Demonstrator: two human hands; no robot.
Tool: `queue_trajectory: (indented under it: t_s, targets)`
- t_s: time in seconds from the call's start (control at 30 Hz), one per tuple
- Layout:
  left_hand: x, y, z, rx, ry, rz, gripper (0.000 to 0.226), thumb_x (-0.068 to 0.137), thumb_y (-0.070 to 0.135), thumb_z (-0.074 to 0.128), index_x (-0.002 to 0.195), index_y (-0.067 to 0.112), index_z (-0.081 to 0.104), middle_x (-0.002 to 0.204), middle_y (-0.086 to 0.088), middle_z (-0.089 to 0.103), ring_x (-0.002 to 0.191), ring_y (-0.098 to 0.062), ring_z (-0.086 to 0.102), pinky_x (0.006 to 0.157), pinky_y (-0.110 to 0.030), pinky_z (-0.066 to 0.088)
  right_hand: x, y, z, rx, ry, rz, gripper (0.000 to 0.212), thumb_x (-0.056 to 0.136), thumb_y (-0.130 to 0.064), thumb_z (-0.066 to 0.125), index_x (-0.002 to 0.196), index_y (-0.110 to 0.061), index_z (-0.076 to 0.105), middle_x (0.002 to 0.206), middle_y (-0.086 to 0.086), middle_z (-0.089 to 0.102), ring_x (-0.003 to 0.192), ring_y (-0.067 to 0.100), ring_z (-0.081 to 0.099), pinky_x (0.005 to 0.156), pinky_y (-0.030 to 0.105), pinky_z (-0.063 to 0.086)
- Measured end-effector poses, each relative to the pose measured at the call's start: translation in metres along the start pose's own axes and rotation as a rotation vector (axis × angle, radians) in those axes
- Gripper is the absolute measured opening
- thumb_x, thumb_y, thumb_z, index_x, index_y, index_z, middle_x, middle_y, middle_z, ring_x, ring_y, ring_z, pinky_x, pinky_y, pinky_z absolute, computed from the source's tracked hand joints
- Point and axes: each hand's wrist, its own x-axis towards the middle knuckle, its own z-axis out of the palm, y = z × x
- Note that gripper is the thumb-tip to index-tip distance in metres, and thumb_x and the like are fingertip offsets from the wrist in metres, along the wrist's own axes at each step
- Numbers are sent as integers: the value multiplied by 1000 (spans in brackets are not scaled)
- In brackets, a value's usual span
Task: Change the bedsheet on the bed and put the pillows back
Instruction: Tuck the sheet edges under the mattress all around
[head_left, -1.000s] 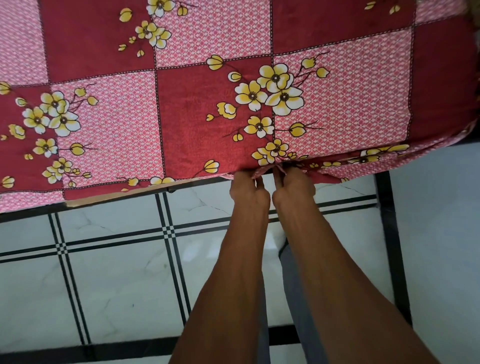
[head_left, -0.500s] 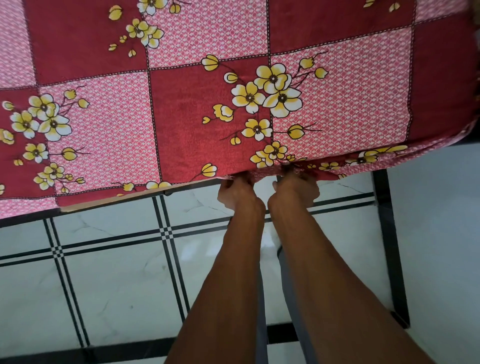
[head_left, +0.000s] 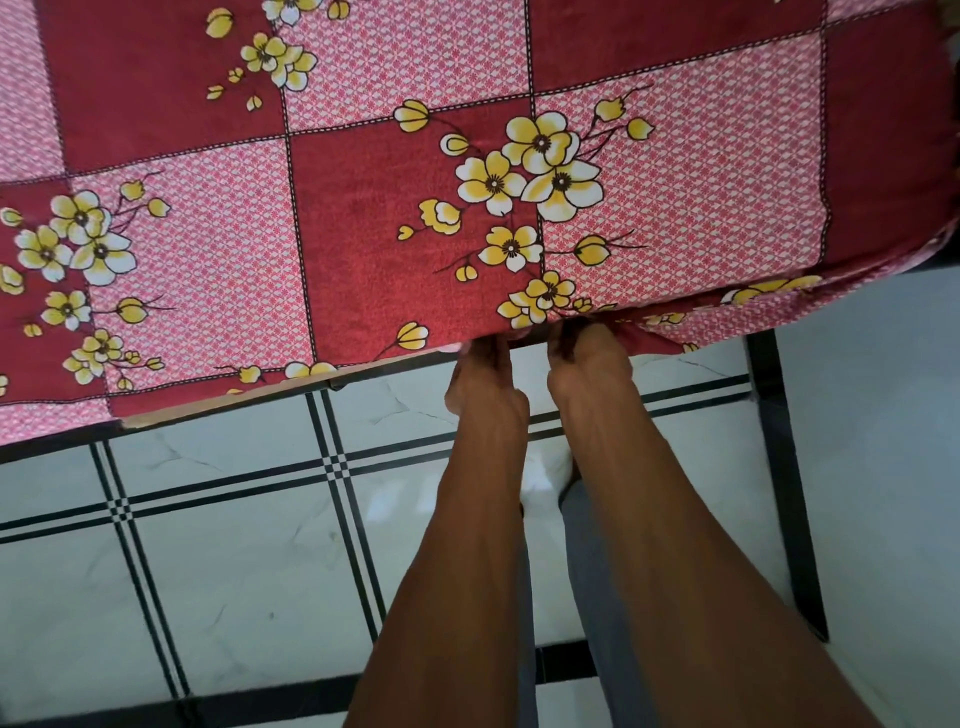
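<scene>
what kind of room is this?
Most likely a home bedroom. A red and pink floral bedsheet covers a bed, both hands (left hand, right hand) work at its edge, and the white tiled floor has black lines.

Open floor (head_left: 234, 545) below; bed frame (head_left: 784, 467) blocks right

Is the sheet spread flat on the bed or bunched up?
Spread flat: the sheet lies smooth across the top, with small gathers only at the near edge, where the left hand and right hand reach under it.
</scene>
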Motion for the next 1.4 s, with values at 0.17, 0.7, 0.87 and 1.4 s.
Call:
queue_trajectory:
  t_s: [0.17,0.7,0.87,1.4]
  targets:
    - [1,5,25,-495,-195,-86,45,108,31,37,144,10,54,141,-17,59,132,-35,54,116,-46,40,1,-3,5,-17,-95,16,24,110,-13,35,115,-8,58,134,9,56,103,18,53,98,24,45]
    - [-21,-27,-14,183,-75,5,20,98,13,66,116,6,71,100,-7,77,99,-21,71,96,-30,57,-5,-61,-89,-639,-193,-192,10,96,-24,70,101,-16,71,105,5,75,103,21,72,77,29,56]
    - [-36,-66,37,157,-157,-91,12,96,5,67,108,7,65,97,1,74,102,-14,65,115,-35,43,32,-88,-133,-148,-207,-84,116,70,-18,90,160,-33,18,134,5,44,138,28,41,104,51,53]
    - [-57,-146,137,-49,-14,47,31,84,14,84,110,4,70,109,-11,77,92,-21,73,70,-28,58,1,-170,-126,-322,-332,-225,29,90,-36,77,115,-25,67,121,4,73,109,20,70,82,34,61]
